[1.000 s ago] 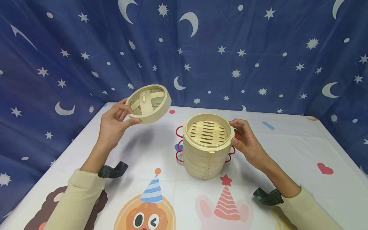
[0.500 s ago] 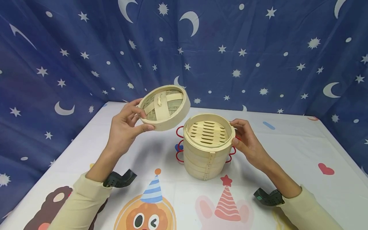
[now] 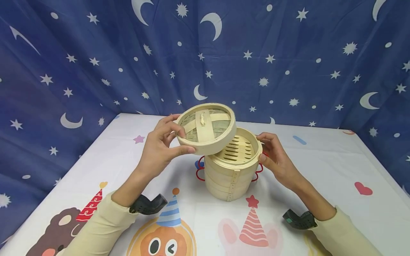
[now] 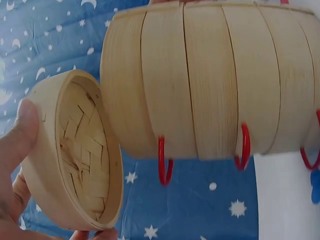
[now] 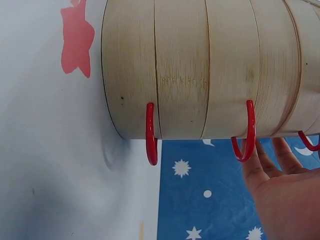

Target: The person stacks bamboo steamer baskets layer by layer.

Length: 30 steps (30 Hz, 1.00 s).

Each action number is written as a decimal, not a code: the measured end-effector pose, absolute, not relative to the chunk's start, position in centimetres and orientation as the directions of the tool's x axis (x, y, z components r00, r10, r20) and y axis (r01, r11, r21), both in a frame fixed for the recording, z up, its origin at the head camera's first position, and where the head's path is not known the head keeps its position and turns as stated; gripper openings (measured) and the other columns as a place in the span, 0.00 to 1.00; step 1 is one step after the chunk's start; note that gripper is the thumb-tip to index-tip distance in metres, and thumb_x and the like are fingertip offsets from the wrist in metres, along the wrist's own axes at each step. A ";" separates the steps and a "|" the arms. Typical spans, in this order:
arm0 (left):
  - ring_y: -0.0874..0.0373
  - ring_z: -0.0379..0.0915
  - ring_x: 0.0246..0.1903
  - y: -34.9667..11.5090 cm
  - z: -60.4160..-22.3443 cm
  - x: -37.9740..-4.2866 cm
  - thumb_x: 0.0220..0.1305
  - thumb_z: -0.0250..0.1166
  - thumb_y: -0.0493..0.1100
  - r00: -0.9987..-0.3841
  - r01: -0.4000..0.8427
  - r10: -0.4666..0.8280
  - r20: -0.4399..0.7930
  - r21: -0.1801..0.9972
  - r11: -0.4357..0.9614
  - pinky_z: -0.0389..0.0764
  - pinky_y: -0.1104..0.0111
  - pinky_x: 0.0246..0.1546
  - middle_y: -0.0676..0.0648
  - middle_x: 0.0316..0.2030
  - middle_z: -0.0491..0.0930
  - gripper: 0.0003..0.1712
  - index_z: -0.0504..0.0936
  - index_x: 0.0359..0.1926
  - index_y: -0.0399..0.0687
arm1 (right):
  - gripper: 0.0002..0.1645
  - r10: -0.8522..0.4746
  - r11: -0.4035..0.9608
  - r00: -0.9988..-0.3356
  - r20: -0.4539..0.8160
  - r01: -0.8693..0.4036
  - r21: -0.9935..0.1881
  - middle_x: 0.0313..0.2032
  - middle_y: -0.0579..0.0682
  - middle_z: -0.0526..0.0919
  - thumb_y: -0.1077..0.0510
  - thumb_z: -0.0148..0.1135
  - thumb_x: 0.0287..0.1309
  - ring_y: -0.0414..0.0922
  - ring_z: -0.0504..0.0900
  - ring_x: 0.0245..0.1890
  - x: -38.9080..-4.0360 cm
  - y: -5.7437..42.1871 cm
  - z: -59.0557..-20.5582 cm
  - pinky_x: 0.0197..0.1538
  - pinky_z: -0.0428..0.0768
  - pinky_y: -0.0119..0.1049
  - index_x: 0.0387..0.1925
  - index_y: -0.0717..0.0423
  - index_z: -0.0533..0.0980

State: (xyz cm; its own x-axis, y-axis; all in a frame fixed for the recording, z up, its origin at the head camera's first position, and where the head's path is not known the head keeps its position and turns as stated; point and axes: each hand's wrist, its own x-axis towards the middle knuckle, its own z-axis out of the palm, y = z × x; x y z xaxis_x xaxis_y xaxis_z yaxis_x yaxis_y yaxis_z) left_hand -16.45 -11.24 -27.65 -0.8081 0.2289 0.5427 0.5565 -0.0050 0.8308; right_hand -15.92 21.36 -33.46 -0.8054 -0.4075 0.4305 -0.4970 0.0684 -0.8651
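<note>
My left hand (image 3: 160,151) pinches a round bamboo steamer lid (image 3: 205,131) by its left rim, thumb in front. The lid tilts and overlaps the left of the open top of a stacked bamboo steamer (image 3: 221,183). From the left wrist, the lid's woven underside (image 4: 85,155) faces the steamer's upper end. My right hand (image 3: 277,161) holds the steamer's upper right side, thumb at the near side and fingers farther back. Slots show in the top tier's base. Red loop handles (image 5: 151,132) stick out along both sides of the tiers.
The steamer stands on a white tablecloth (image 3: 320,170) printed with cartoon animals and party hats. Behind the table hangs a blue curtain (image 3: 237,85) with moons and stars. Each wrist wears a black camera mount, the left one (image 3: 148,204) low over the cloth.
The left hand has carried the lid rightward and a little lower, from beside the steamer to over its left rim. The right hand and the steamer have stayed in place.
</note>
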 end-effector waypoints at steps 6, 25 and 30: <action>0.54 0.57 0.63 -9.9 -28.0 -16.1 0.40 0.77 0.26 -0.814 0.553 0.242 0.528 0.832 0.047 0.64 0.65 0.63 0.40 0.61 0.60 0.20 0.74 0.30 0.37 | 0.25 -0.404 0.056 -0.804 0.436 -0.497 -0.866 0.59 0.56 0.62 0.60 0.51 0.69 0.49 0.66 0.60 -15.9 21.3 -33.4 0.58 0.71 0.31 0.62 0.59 0.55; 0.56 0.55 0.65 -6.6 -28.4 -15.2 0.38 0.81 0.34 -0.789 0.583 0.286 0.543 0.809 0.073 0.65 0.59 0.62 0.43 0.62 0.60 0.21 0.75 0.27 0.46 | 0.27 -0.414 0.035 -0.794 0.445 -0.503 -0.864 0.61 0.57 0.60 0.60 0.53 0.68 0.50 0.59 0.66 -15.9 21.4 -33.5 0.62 0.67 0.32 0.63 0.53 0.55; 0.56 0.56 0.64 -6.2 -28.4 -14.9 0.37 0.81 0.34 -0.786 0.590 0.286 0.549 0.804 0.080 0.72 0.62 0.49 0.41 0.61 0.60 0.21 0.75 0.27 0.45 | 0.31 -0.410 0.030 -0.798 0.442 -0.496 -0.868 0.64 0.56 0.57 0.60 0.52 0.68 0.50 0.57 0.68 -15.9 21.4 -33.4 0.62 0.67 0.32 0.66 0.50 0.52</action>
